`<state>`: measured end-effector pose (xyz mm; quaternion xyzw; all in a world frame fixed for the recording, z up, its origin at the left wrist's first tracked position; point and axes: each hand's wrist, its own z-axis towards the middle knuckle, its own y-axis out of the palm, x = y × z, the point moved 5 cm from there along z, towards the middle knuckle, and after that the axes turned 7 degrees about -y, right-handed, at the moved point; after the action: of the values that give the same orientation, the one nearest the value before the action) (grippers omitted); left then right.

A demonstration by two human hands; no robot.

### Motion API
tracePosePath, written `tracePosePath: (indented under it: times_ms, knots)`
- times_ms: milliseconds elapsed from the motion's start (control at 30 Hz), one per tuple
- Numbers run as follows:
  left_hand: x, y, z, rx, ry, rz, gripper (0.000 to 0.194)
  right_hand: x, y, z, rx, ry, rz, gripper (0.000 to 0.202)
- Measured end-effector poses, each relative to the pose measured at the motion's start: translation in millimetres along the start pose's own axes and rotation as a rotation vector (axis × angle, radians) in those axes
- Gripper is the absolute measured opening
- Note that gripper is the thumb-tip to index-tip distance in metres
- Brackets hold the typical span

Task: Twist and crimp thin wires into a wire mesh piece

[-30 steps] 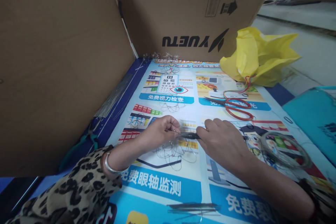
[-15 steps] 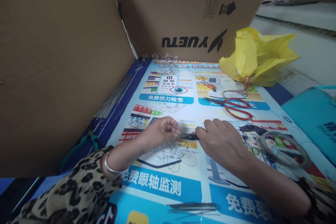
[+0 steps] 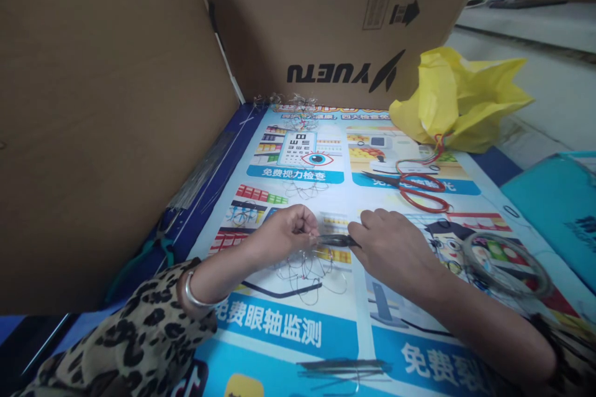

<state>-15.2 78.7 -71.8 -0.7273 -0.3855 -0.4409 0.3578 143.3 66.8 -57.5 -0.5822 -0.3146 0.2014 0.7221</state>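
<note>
Pinched fingers of my left hand point(image 3: 284, 234) hold part of a thin wire piece point(image 3: 302, 267), whose loops hang below over the printed sheet. My right hand point(image 3: 393, 248) is closed around the handles of dark pliers point(image 3: 338, 240). The pliers' jaws point left and meet the wire at my left fingertips. What exactly the jaws grip is too small to tell. More looped wire point(image 3: 305, 189) lies on the sheet beyond my hands.
Red-handled scissors point(image 3: 423, 189) and a yellow bag point(image 3: 456, 99) lie at the back right. A wire coil point(image 3: 507, 265) is beside my right forearm. Teal-handled pliers point(image 3: 144, 257) are at left. Cut wires point(image 3: 344, 367) lie in front. Cardboard point(image 3: 326, 25) stands behind.
The pliers and my right hand have tilted slightly, and the hanging wire loops have shifted a little. My left hand keeps its pinch in nearly the same place.
</note>
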Motion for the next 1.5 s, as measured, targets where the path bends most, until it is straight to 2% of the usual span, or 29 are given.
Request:
tracePosePath:
  times_ms: [433, 800, 1133, 1333, 1500]
  knots:
    - [-2, -2.8, 2, 0.008, -0.029, -0.047, 0.011, -3, -6, 2, 0.099, -0.037, -0.100, 0.011]
    - [-4, -5.6, 6, 0.034, -0.053, -0.045, 0.012, -4, 1, 5, 0.087, -0.024, -0.093, 0.013]
    - [-4, -5.3, 7, 0.023, -0.048, -0.007, 0.012, -3, 9, 5, 0.002, 0.004, -0.058, 0.010]
    - [8, -8.8, 3, 0.068, 0.052, 0.109, 0.008, 0, 4, 10, -0.019, -0.007, -0.015, 0.006]
    - [5, -10.3, 4, 0.059, 0.033, 0.071, 0.009, 0, -3, 10, 0.035, -0.020, -0.102, 0.011]
